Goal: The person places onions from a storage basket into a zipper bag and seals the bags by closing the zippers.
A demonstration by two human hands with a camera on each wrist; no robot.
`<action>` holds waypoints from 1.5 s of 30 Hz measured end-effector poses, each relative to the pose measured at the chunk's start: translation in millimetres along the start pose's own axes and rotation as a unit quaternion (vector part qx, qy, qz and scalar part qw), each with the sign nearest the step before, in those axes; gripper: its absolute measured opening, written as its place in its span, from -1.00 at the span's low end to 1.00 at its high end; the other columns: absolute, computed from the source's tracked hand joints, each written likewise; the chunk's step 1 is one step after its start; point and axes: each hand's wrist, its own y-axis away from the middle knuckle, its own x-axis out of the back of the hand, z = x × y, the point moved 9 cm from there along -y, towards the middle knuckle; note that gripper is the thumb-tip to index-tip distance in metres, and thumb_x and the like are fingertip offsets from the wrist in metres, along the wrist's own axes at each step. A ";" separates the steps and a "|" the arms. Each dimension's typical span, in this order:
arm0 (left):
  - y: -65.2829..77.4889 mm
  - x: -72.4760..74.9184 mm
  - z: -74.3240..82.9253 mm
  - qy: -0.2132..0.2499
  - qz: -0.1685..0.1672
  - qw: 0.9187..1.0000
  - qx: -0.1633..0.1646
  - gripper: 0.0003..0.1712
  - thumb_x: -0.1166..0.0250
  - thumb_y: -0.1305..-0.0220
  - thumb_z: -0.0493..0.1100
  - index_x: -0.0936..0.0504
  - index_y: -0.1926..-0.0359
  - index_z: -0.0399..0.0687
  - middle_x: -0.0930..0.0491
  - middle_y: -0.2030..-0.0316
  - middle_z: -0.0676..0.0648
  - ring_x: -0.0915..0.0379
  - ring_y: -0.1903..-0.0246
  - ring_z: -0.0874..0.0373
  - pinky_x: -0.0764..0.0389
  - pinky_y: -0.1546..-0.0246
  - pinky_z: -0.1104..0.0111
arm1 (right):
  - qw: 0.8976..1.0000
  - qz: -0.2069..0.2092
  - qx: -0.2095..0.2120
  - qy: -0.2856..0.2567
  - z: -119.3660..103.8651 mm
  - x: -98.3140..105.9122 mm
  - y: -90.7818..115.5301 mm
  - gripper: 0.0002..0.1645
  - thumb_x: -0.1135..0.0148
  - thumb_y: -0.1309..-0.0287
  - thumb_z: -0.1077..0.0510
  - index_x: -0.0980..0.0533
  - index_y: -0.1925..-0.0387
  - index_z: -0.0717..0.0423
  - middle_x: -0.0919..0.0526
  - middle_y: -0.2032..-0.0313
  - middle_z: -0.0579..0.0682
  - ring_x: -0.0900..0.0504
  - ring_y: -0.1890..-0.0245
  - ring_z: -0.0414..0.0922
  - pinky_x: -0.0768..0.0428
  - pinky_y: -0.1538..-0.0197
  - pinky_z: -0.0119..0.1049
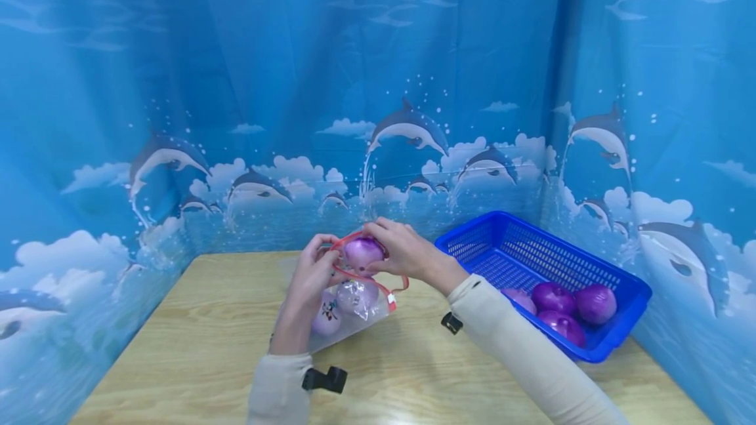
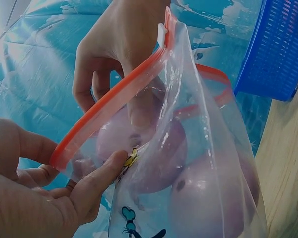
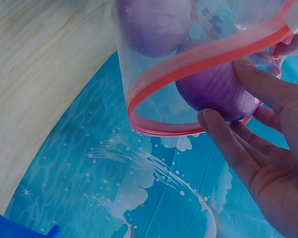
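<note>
Onion, purple, qty 1: clamped in R hand, within mouth of clear zip bag. Orange rim spread wide, L edge pinched in L hand. Lower in bag: 2 onions. Nr R edge of tabletop: blue basket, 4 onions. Tabletop gap btwn bag & basket.

Purple onions, clear bag with orange-red rim, blue basket, dolphin-print blue curtain, pale wood-grain table

Bag on/just over bench (can't tell which), L of basket w/ 4 onions in nr end. 2 bagged onions side by side; top onion at bag mouth. Curtain behind bench.
</note>
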 end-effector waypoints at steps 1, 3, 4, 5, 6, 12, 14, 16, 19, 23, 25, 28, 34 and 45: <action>-0.4 0.1 -0.3 -0.001 0.000 1.000 0.000 -0.79 0.02 -0.49 -0.38 -0.46 -0.03 -0.16 -0.44 0.30 -0.05 -0.44 0.25 0.12 -0.74 0.29 0.40 | 1.000 0.003 0.005 0.002 -0.6 0.3 0.0 -0.41 -0.56 -0.09 0.12 -0.52 -0.13 0.11 -0.65 -0.01 0.09 -0.73 0.04 -0.02 -0.77 0.00 -0.26; -1.2 0.6 -0.7 -0.003 0.001 1.000 0.000 -0.79 0.02 -0.49 -0.38 -0.46 -0.03 -0.16 -0.43 0.32 -0.05 -0.44 0.25 0.12 -0.74 0.30 0.39 | 1.000 0.004 0.011 -0.003 -1.1 0.4 0.7 -0.43 -0.56 -0.09 0.15 -0.53 -0.12 0.13 -0.64 0.03 0.09 -0.73 0.11 -0.04 -0.77 0.07 -0.34; -1.6 0.8 -1.1 -0.005 0.002 1.000 0.000 -0.79 0.02 -0.50 -0.38 -0.46 -0.03 -0.16 -0.43 0.32 -0.05 -0.44 0.25 0.12 -0.74 0.30 0.39 | 1.000 0.002 0.013 -0.009 -1.3 0.0 1.0 -0.43 -0.55 -0.10 0.17 -0.54 -0.13 0.14 -0.64 0.04 0.10 -0.73 0.13 -0.04 -0.76 0.11 -0.39; -2.0 0.9 -1.4 -0.006 0.002 1.000 0.000 -0.79 0.02 -0.50 -0.37 -0.47 -0.03 -0.15 -0.43 0.31 -0.05 -0.44 0.25 0.12 -0.74 0.30 0.39 | 1.000 -0.003 0.015 -0.017 -1.2 -0.8 1.4 -0.44 -0.53 -0.11 0.20 -0.54 -0.14 0.15 -0.64 0.05 0.11 -0.74 0.16 -0.05 -0.75 0.14 -0.44; -2.5 1.0 -1.5 -0.007 0.002 1.000 0.000 -0.79 0.02 -0.50 -0.37 -0.47 -0.03 -0.14 -0.44 0.31 -0.05 -0.45 0.25 0.12 -0.74 0.29 0.39 | 1.000 -0.007 0.017 -0.025 -1.3 -1.5 1.5 -0.45 -0.51 -0.13 0.24 -0.54 -0.15 0.17 -0.64 0.06 0.11 -0.75 0.18 -0.05 -0.74 0.16 -0.48; -3.0 1.3 -1.8 -0.008 0.003 1.000 0.001 -0.79 0.02 -0.51 -0.36 -0.46 -0.03 -0.12 -0.46 0.29 -0.05 -0.45 0.22 0.12 -0.74 0.27 0.38 | 0.997 -0.027 0.032 -0.068 -2.5 -7.0 1.0 -0.61 -0.39 -0.18 0.40 -0.60 -0.06 0.23 -0.71 0.07 0.13 -0.80 0.18 -0.04 -0.72 0.15 -0.55; -2.8 1.6 -2.3 -0.006 0.003 1.000 0.003 -0.80 0.02 -0.51 -0.37 -0.46 -0.03 -0.12 -0.45 0.30 -0.05 -0.45 0.24 0.13 -0.74 0.28 0.38 | 0.996 -0.036 0.039 -0.073 -3.5 -9.4 0.7 -0.66 -0.36 -0.20 0.41 -0.62 -0.03 0.22 -0.74 0.07 0.12 -0.81 0.14 -0.04 -0.73 0.12 -0.53; -3.1 2.0 -2.8 -0.004 0.005 1.000 0.003 -0.80 0.02 -0.51 -0.36 -0.46 -0.03 -0.13 -0.45 0.29 -0.06 -0.45 0.24 0.13 -0.74 0.29 0.38 | 0.995 -0.051 0.043 -0.077 -4.5 -12.4 0.6 -0.68 -0.33 -0.23 0.42 -0.63 -0.02 0.22 -0.76 0.07 0.11 -0.80 0.11 -0.02 -0.73 0.09 -0.50; -2.9 2.4 -2.4 -0.002 0.006 1.000 0.002 -0.80 0.02 -0.51 -0.36 -0.47 -0.03 -0.14 -0.44 0.29 -0.07 -0.45 0.26 0.14 -0.74 0.31 0.39 | 0.992 -0.082 0.041 -0.082 -5.2 -19.0 0.6 -0.67 -0.28 -0.27 0.43 -0.64 -0.04 0.20 -0.77 0.05 0.10 -0.79 0.07 -0.03 -0.74 0.05 -0.47; -2.9 2.7 -2.3 -0.004 0.008 1.000 0.001 -0.80 0.01 -0.50 -0.36 -0.47 -0.02 -0.13 -0.45 0.31 -0.06 -0.45 0.27 0.15 -0.74 0.32 0.39 | 0.989 -0.120 0.030 -0.079 -4.4 -27.9 2.2 -0.60 -0.21 -0.30 0.44 -0.62 -0.12 0.16 -0.77 0.00 0.07 -0.76 0.04 -0.09 -0.71 0.03 -0.50; -3.0 2.8 -2.3 -0.003 0.008 1.000 0.000 -0.81 0.01 -0.51 -0.36 -0.47 -0.02 -0.14 -0.45 0.31 -0.06 -0.44 0.28 0.15 -0.75 0.32 0.39 | 0.988 -0.131 0.023 -0.076 -3.5 -30.7 2.8 -0.57 -0.17 -0.31 0.44 -0.61 -0.15 0.14 -0.76 -0.01 0.05 -0.73 0.07 -0.11 -0.68 0.05 -0.52; -3.3 2.9 -2.2 0.001 0.009 1.000 -0.001 -0.81 0.01 -0.51 -0.36 -0.47 -0.02 -0.15 -0.44 0.30 -0.07 -0.44 0.27 0.15 -0.77 0.31 0.37 | 0.987 -0.144 0.011 -0.078 -2.3 -34.2 3.7 -0.56 -0.13 -0.33 0.44 -0.59 -0.17 0.12 -0.75 0.00 0.05 -0.67 0.15 -0.13 -0.65 0.10 -0.52; -2.8 2.4 -1.9 -0.008 0.009 1.000 0.000 -0.81 0.01 -0.52 -0.34 -0.47 -0.02 -0.14 -0.45 0.29 -0.07 -0.46 0.24 0.13 -0.77 0.26 0.36 | 0.981 -0.174 -0.011 -0.086 -1.3 -41.2 6.1 -0.53 -0.07 -0.41 0.43 -0.53 -0.25 0.09 -0.72 -0.06 0.02 -0.70 0.01 -0.10 -0.69 -0.10 -0.42; -0.3 2.3 -1.0 -0.016 0.016 1.000 0.006 -0.81 0.01 -0.53 -0.35 -0.48 -0.03 -0.11 -0.51 0.24 -0.08 -0.48 0.18 0.08 -0.75 0.25 0.36 | 0.962 -0.231 -0.060 -0.136 1.7 -53.9 10.6 -0.25 0.04 -0.32 0.59 -0.36 -0.44 0.04 -0.53 -0.37 0.08 -0.51 -0.40 0.10 -0.56 -0.41 -0.07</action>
